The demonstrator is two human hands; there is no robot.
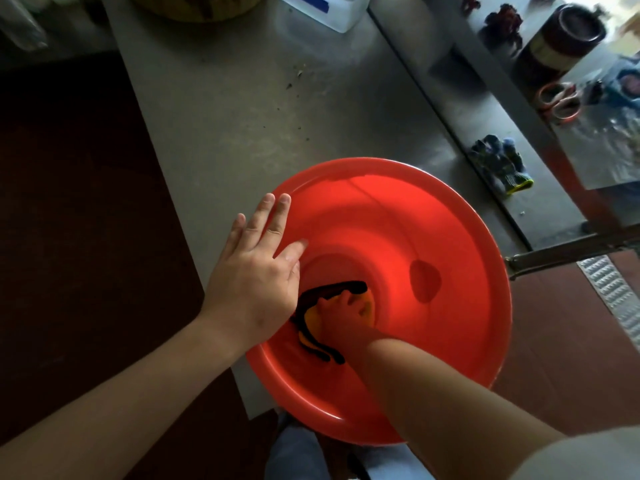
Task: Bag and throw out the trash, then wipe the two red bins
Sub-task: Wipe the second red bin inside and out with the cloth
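Wiping the red bin (450,209): left hand (256,271), fingers spread, steadies the rim; right hand (341,311) grips the orange cloth (369,306), best pressed firmly, sweeping outward.

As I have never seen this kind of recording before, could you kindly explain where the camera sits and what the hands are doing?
There is no machine here: a person works with two bare hands. The single picture comes from a wide-angle camera worn on the head, looking down. The left hand lies flat, fingers straight, on the rim of a red bin, which stands on a grey steel table. The right hand reaches into the bin and holds a yellow cloth with a dark edge against its bottom. On the metal ledge to the right lie work gloves and red-handled scissors.
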